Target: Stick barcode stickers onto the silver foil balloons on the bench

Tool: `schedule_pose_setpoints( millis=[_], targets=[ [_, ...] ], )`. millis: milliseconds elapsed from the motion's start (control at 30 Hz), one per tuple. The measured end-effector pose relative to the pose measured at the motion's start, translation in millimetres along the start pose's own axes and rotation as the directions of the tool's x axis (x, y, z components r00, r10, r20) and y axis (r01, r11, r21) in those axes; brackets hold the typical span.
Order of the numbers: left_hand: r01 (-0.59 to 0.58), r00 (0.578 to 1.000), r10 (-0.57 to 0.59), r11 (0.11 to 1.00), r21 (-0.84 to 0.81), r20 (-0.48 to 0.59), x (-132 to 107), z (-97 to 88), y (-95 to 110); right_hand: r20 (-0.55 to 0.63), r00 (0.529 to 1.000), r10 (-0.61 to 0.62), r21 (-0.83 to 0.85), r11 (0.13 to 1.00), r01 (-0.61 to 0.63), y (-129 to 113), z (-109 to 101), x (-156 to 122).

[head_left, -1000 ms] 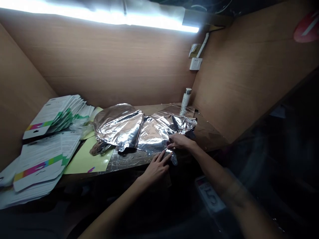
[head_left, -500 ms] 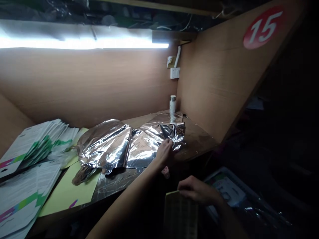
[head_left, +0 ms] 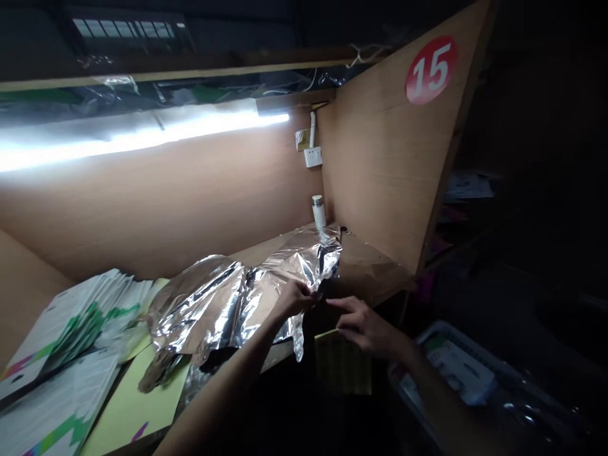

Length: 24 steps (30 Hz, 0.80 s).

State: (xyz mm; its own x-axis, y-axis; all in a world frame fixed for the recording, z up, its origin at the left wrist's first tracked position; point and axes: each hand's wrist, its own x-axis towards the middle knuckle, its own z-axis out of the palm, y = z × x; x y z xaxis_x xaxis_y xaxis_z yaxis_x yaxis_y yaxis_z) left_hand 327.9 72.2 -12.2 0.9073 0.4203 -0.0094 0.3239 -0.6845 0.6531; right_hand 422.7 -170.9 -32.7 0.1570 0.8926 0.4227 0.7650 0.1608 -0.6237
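A limp, shiny rose-gold foil balloon (head_left: 270,288) is spread over the bench, its right part hanging at the front edge. My left hand (head_left: 293,297) pinches the balloon's near right edge. Just to the right, my right hand (head_left: 363,323) stretches its index finger toward that pinched edge, a small gap between. The thumb and other fingers of this hand hold the top of a thin yellow card (head_left: 342,364), which hangs down in shadow.
Printed white-and-green packages (head_left: 57,380) lie piled at the left beside a yellow sheet (head_left: 142,392). A white bottle (head_left: 319,212) stands in the back corner below a socket (head_left: 313,157). A plastic bin (head_left: 441,373) holding packages sits low at right, past the side panel (head_left: 380,158).
My left hand has drawn the balloon's edge nearer the bench front. My right hand has risen toward it, its index finger now extended, with the yellow card still held. The view has tilted.
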Motion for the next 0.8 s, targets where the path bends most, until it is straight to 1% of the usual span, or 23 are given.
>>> schedule_pose_setpoints(
  millis=[67, 167, 267, 367, 467, 533, 600, 633, 700, 767, 800],
  targets=[
    [0.006, 1.0, -0.003, 0.99, -0.144, 0.02, 0.8, -11.5, -2.4, 0.029, 0.997, -0.075, -0.051, 0.996, 0.076, 2.9, 0.3, 25.7],
    [0.007, 0.999, 0.004, 0.946, -0.324, 0.034, -1.9, -19.5, -5.8, 0.099, 0.985, -0.144, -0.064, 0.987, 0.15, 8.7, -0.6, 56.4],
    [0.006, 0.998, 0.028, 0.883, -0.469, 0.064, -7.6, -22.8, -9.3, 0.112, 0.973, -0.204, -0.083, 0.973, 0.214, 10.5, -1.9, 70.8],
    [0.013, 0.995, 0.045, 0.815, -0.58, 0.084, -11.2, -27.0, -12.8, 0.109, 0.969, -0.223, -0.116, 0.965, 0.236, 6.8, -1.7, 73.7],
    [0.017, 0.999, 0.013, 0.763, -0.646, 0.041, -11.6, -31.6, -15.5, 0.149, 0.965, -0.216, -0.137, 0.962, 0.236, 0.9, 0.3, 76.7],
    [0.017, 1.0, -0.02, 0.74, -0.672, 0.003, -12.3, -33.0, -16.0, 0.182, 0.954, -0.24, -0.142, 0.953, 0.267, -2.5, 2.3, 81.4],
    [0.028, 0.999, -0.045, 0.723, -0.691, -0.007, -14.6, -32.5, -15.0, 0.193, 0.945, -0.264, -0.134, 0.947, 0.292, -3.8, 4.4, 87.2],
    [0.038, 0.998, -0.058, 0.715, -0.698, -0.005, -15.9, -32.1, -14.1, 0.19, 0.947, -0.259, -0.129, 0.949, 0.286, -3.1, 5.5, 90.0],
    [0.063, 0.995, -0.097, 0.7, -0.711, -0.007, -18.1, -34.3, -12.3, 0.178, 0.961, -0.211, -0.13, 0.963, 0.235, 2.1, 7.5, 94.0],
    [0.085, 0.985, -0.168, 0.694, -0.715, -0.046, -19.3, -46.6, -11.9, 0.165, 0.975, -0.146, -0.144, 0.975, 0.17, 12.4, 9.6, 94.9],
    [0.093, 0.972, -0.219, 0.696, -0.712, -0.088, -20.4, -58.7, -12.7, 0.162, 0.98, -0.116, -0.151, 0.978, 0.141, 19.1, 10.8, 94.0]
  ],
)
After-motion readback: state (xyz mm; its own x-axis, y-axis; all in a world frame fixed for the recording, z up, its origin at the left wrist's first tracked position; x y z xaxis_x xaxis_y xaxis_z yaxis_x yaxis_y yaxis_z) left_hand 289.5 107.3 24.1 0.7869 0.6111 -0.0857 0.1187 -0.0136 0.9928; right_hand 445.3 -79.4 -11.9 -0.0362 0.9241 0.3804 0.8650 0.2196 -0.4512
